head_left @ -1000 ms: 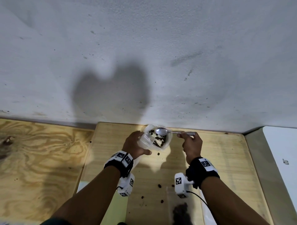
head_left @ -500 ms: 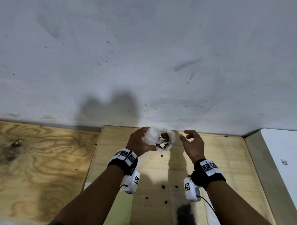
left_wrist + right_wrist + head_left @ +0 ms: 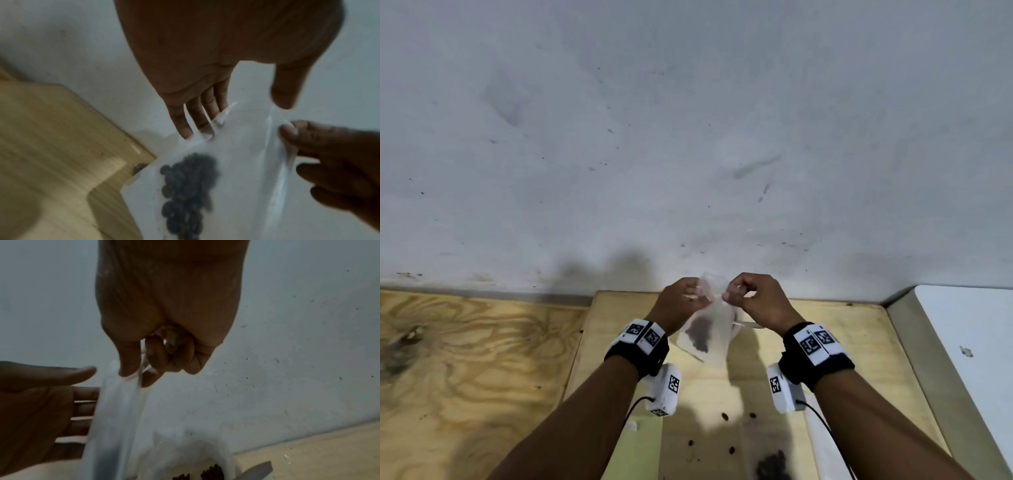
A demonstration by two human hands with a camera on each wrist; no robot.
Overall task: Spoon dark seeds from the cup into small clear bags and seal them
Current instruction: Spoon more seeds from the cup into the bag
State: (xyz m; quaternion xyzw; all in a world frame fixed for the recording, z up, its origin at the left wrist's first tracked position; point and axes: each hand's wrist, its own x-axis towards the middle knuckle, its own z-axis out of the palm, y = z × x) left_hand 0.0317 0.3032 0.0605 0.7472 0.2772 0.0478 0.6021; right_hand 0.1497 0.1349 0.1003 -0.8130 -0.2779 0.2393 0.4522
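A small clear bag [image 3: 717, 349] with dark seeds [image 3: 700, 334] in its bottom hangs between my hands above the wooden board. My right hand [image 3: 756, 301] pinches its top edge between thumb and forefinger [image 3: 150, 369]. My left hand [image 3: 681, 303] lies behind the other top corner with straight fingers [image 3: 205, 123], the thumb apart from them. In the right wrist view the white cup [image 3: 185, 451] with seeds stands below the bag. A metal spoon handle [image 3: 259, 469] sticks out beside it, and no hand holds it.
A filled bag of seeds [image 3: 770, 462] lies at the near edge of the board [image 3: 842, 342]. Loose seeds [image 3: 724, 416] are scattered around it. A grey wall [image 3: 688, 137] stands just behind. A white surface [image 3: 969, 342] adjoins on the right, plywood [image 3: 465, 359] on the left.
My right hand has let go of the spoon and taken hold of the bag's top edge. The bag now hangs flat between both hands, its mouth no longer held open.
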